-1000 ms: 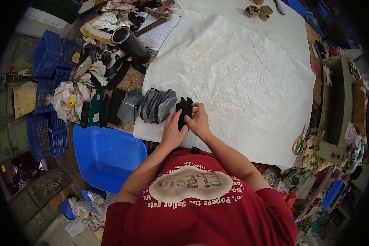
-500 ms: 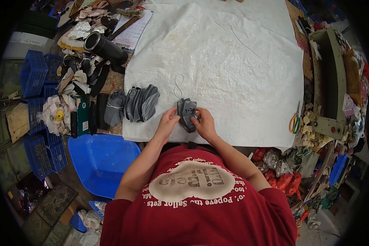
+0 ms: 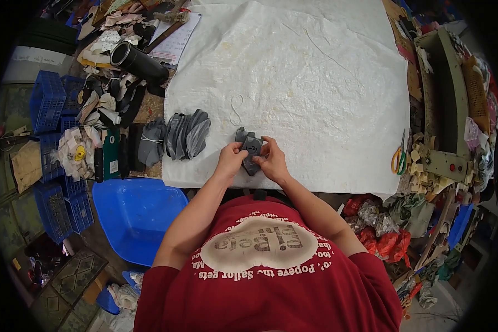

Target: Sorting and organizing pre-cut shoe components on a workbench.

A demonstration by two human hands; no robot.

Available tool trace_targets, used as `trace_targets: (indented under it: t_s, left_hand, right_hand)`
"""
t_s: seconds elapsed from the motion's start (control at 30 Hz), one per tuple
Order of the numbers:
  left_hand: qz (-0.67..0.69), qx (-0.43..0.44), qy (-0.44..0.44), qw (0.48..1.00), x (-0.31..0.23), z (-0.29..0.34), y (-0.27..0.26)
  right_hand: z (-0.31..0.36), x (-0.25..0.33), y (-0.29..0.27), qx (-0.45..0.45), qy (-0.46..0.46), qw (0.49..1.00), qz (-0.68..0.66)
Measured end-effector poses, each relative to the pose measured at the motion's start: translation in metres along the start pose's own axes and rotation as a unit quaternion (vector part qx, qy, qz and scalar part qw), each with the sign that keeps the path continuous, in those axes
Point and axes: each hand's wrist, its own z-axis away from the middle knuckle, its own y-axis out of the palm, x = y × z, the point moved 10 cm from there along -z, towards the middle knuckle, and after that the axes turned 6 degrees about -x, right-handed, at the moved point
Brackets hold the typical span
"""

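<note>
A small stack of dark grey cut pieces with marks on its top is held between my two hands near the front of the white-covered table. My left hand grips its left side, the thumb lying on top. On the right side, my right hand closes on the same stack with thumb and fingers. Just beyond lies a thin looped cord, twisted like a figure eight. To the left rest a fanned row of grey pieces and a grey bundle tied with string.
A black cylinder and heaped scraps lie at the left. Below them stands a blue tub. Scissors with yellow handles lie at the right edge, beside a green metal box and wood bits.
My hands have drawn closer together around the grey stack, my left thumb now further over it. The whole view has shifted slightly.
</note>
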Motion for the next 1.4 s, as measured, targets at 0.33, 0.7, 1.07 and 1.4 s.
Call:
trace_targets:
  t_s: [0.33,0.7,1.07,1.4]
  left_hand:
    - [-0.050,-0.018,0.134,0.989,-0.035,0.026,0.013]
    - [-0.139,-0.003,0.205,0.969,-0.079,0.056,0.030]
    - [0.359,0.178,-0.145,0.905,-0.050,0.071,0.072]
    - [0.294,0.094,-0.114,0.944,-0.027,0.035,0.081]
  right_hand:
    - [0.018,-0.029,0.005,0.154,0.113,0.973,-0.125]
    - [0.020,0.073,-0.068,-0.113,-0.223,0.968,0.012]
    - [0.042,0.103,-0.079,-0.139,-0.345,0.922,0.111]
    - [0.081,0.076,-0.089,-0.001,-0.358,0.921,0.151]
